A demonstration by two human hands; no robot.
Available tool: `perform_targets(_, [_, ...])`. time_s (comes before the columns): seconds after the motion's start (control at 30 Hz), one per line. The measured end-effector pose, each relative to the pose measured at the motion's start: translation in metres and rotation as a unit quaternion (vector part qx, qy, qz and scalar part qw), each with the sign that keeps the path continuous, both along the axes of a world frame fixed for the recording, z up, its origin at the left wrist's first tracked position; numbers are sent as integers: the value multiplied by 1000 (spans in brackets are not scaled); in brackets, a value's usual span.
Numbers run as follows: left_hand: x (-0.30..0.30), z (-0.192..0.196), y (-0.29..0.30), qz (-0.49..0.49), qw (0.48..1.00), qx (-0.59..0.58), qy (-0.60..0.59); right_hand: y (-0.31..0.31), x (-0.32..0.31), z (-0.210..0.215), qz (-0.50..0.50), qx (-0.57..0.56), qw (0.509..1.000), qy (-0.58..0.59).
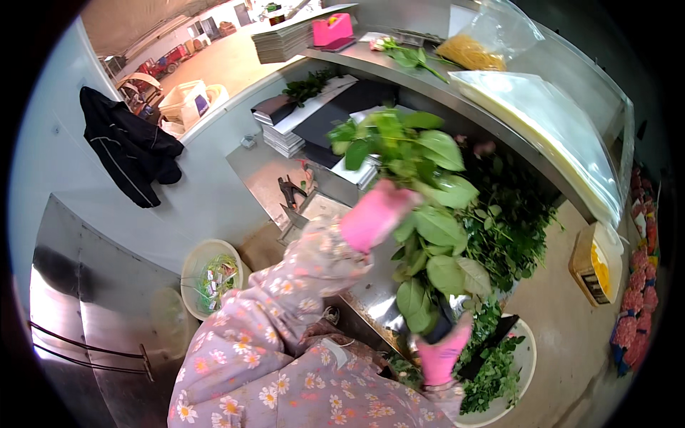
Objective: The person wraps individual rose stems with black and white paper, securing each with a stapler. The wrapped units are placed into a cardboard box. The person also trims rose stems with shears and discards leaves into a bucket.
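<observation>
My left hand (374,214), in a pink glove with a flowered sleeve behind it, is closed around the upper part of a bunch of leafy green stems (428,221). The bunch runs from the steel worktable (371,292) up past the shelf edge. Down at the bunch's base my right hand (442,353), also in a pink glove, grips the stems. A dark object shows just above its fingers, but I cannot tell what it is. No blooms are visible in the bunch, because broad leaves hide the stems between the two gloves.
Stripped leaves (510,235) are piled on the table to the right, above a white bucket (529,349) of leaves. The shelf (442,93) holds a rose (399,53), pink tape dispenser (332,28), bag of yellow bands (467,51) and clear sleeves (549,118). A second bucket (193,267) stands at left.
</observation>
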State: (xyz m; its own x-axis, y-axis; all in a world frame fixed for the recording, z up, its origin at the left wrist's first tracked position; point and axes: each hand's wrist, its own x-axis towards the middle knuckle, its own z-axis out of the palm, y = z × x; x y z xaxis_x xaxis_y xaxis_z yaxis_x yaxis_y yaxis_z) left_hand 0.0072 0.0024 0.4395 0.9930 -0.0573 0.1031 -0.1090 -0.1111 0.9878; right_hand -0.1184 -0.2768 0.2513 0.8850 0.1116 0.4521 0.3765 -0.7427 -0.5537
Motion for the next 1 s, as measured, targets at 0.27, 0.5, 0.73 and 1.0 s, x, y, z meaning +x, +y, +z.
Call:
perform_targets(0.27, [-15, -82, 248, 83, 944, -319, -34, 84, 133, 146, 253, 161, 895, 329])
perform_targets(0.5, [39, -218, 537, 415, 909, -45, -9, 335, 252, 124, 225, 391, 778, 438])
perform_targets(0.73, [226, -220, 661, 374, 785, 456, -191, 595, 393, 69, 111, 461, 805, 357])
perform_targets(1.0, [347, -245, 804, 274, 748, 588, -140, 770, 526, -7, 67, 454, 843, 281])
